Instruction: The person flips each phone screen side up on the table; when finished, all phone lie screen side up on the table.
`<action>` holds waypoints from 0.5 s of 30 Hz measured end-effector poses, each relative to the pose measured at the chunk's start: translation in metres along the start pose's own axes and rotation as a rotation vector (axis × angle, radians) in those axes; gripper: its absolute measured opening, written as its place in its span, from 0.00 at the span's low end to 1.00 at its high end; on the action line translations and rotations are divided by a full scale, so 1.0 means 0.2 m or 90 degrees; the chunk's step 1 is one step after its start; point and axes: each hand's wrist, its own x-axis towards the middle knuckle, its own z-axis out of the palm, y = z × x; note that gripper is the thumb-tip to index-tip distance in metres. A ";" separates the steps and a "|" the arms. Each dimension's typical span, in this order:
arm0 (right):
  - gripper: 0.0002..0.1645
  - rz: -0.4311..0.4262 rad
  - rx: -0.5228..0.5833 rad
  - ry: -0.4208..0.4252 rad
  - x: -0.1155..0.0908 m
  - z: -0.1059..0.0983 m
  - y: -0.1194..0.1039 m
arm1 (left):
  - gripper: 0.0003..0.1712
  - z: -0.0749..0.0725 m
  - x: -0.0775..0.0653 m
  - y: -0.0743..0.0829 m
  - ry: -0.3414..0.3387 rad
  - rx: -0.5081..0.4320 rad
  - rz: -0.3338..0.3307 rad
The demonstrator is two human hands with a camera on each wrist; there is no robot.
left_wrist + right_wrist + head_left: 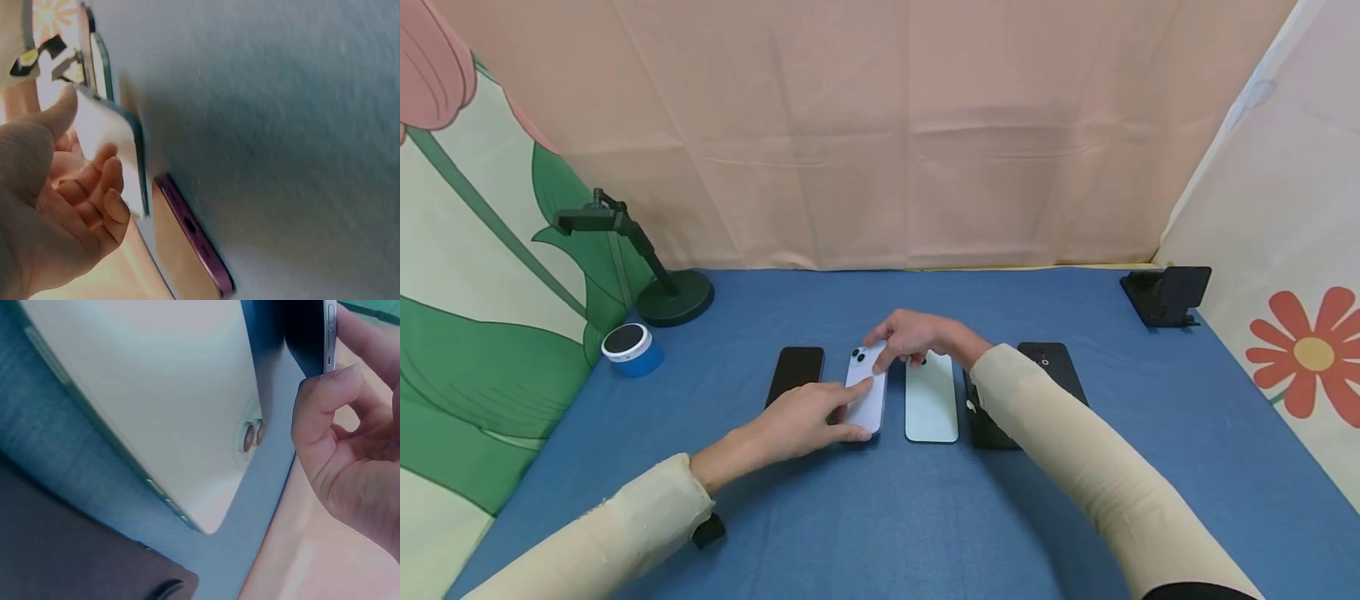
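Note:
A pale lavender phone, camera side up, is held between both hands over the blue table. My left hand grips its near end, with the thumb at the bottom edge and the index finger on the back. At the far end, my right hand pinches the phone by its edge. The right wrist view shows that phone's dark screen facing downward and its side buttons. Just right lies a pale green phone, back up. Left of the held phone is a black-screened phone with a purple frame.
Dark phones lie farther right, partly behind the right sleeve. A black stand with a round base and a blue-and-white round container are at the back left. A black folding stand occupies the back right corner.

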 end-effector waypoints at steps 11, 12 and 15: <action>0.34 0.011 -0.018 -0.025 0.01 -0.02 -0.05 | 0.47 0.03 0.00 0.05 0.022 -0.074 0.008; 0.34 0.010 -0.017 -0.026 0.01 -0.02 -0.05 | 0.47 0.04 0.00 0.05 0.024 -0.077 0.005; 0.34 0.007 -0.012 -0.026 0.00 -0.02 -0.05 | 0.46 0.04 0.01 0.05 0.026 -0.076 0.003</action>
